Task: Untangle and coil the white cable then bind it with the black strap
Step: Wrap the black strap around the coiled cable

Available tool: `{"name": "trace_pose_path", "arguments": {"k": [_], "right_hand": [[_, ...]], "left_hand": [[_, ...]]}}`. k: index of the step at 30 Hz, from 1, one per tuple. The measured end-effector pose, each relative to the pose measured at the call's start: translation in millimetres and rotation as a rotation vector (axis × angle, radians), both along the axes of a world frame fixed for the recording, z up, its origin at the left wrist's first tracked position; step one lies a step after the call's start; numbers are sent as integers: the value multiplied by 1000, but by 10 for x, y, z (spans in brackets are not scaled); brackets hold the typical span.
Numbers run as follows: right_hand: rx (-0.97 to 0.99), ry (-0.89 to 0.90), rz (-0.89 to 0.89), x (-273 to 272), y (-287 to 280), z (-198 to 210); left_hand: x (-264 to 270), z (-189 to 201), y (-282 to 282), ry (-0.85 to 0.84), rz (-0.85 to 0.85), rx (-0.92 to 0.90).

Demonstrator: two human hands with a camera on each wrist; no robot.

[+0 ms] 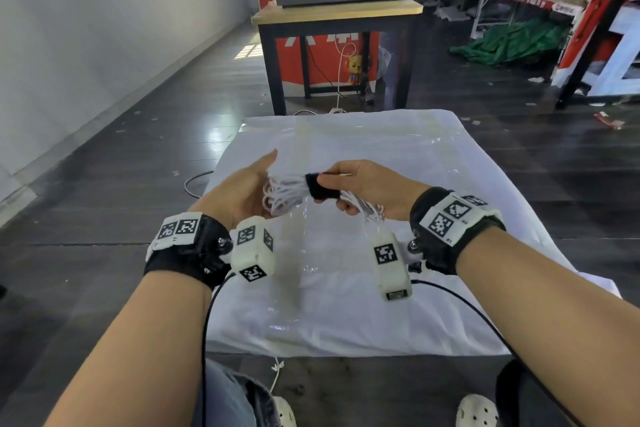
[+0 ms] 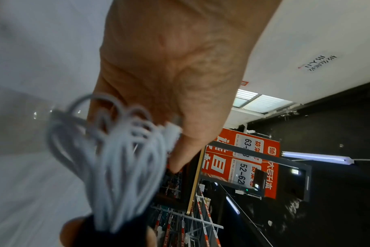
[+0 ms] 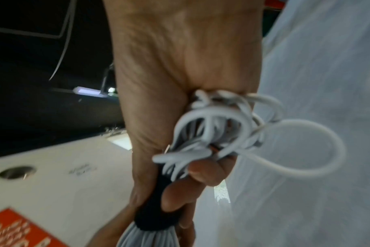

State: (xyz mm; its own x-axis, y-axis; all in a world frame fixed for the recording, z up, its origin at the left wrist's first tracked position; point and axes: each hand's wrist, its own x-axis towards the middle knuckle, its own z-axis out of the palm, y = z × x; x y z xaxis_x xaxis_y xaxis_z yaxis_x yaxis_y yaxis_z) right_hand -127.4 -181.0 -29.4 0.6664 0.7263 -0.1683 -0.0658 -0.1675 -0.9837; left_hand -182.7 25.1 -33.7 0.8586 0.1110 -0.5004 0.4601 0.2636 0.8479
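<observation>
Gripping black strap [image 1: 321, 188] wrapped round coiled white cable [image 1: 284, 193] was right hand [image 1: 370, 189] | left hand [image 1: 239, 189] cupped the loops, fingers straight.

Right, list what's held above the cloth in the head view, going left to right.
Left hand → looped end of the coiled white cable → black fabric strap wrapped round the bundle → right hand.

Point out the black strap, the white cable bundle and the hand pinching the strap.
black strap [image 1: 320, 188]: head view, on the band wrapped around the bundle's middle.
white cable [image 1: 284, 192]: head view, on the loops left of the strap.
right hand [image 1: 374, 189]: head view, on the hand's middle; it pinches the strap.
</observation>
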Motion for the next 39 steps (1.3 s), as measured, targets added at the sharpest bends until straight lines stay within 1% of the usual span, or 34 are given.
{"name": "trace_pose_path", "arguments": {"k": [2,3,5,7,10,14,15,17,19,21,25,28,30,33,36,39], "right_hand": [[-116,-149,52,-21,32,-22],[-155,-199,74,-31,45,-32],[-190,-250,104,-51,70,-42],[-219,-299,118,-70,95,-32],[-320,-413,131,-81,125,10],[-382,-435,108,-33,135,53],[-398,-444,109,-30,138,63],[-425,-454,123,-13,150,67],[-404,-406,144,11,151,53],[-345,-335,160,31,139,30],[-261,-198,108,61,64,0],[-272,-175,77,97,32,-2],[-272,-142,43,110,13,-36],[-239,-21,36,130,-36,-87],[-163,119,-12,151,-51,-73],[-107,189,-34,162,-5,-56]], "left_hand": [[-2,3,-14,23,-123,137],[-2,3,-37,19,-153,200],[0,-4,-86,-12,-153,303],[-4,-17,-106,-49,-145,340],[-13,-30,-95,-118,-199,435],[-26,16,-110,-210,-101,420],[-31,29,-116,-228,-82,457],[-46,57,-148,-285,-62,592],[-66,87,-210,-362,-22,705],[-78,113,-272,-450,-8,750],[-105,130,-346,-541,-136,879],[-84,153,-367,-552,-205,983],[-74,151,-375,-528,-263,1010],[-90,124,-356,-480,-358,999],[-101,101,-328,-498,-448,1091],[-95,93,-337,-566,-395,1162]]}}
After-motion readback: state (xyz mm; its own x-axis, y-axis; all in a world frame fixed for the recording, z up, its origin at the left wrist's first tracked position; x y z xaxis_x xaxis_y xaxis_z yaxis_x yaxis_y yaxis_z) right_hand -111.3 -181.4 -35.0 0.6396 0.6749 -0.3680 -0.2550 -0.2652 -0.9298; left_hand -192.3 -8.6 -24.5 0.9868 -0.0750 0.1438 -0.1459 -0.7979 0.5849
